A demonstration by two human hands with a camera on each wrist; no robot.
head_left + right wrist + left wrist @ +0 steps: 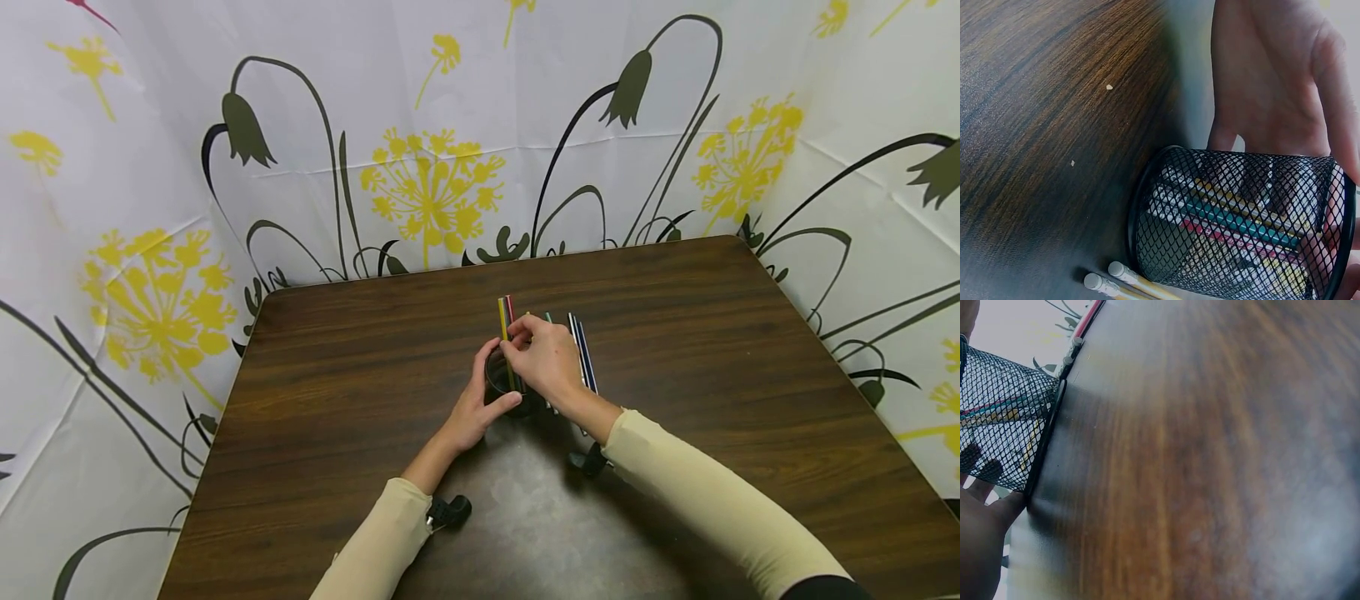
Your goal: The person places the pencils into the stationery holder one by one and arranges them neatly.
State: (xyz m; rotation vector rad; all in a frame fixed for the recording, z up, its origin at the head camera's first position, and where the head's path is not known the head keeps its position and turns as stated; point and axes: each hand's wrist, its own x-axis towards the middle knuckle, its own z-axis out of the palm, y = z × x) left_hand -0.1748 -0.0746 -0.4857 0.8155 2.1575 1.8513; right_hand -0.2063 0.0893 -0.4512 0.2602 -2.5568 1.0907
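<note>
- Two hands work in the head view: the left hand (468, 412) wraps the mesh cup (497, 380), apparently steadying it; the right hand (551, 358) pinches pencils (502, 317) above the cup's mouth, likely guiding them. Loose pencils (587, 354) lie right of the cup.
- Left wrist view: the cup stands on the desk (1166, 462), fingers against its mesh.
- Right wrist view: the pencils inside run lengthwise with the cup, near upright, pale ends towards its base.
</note>
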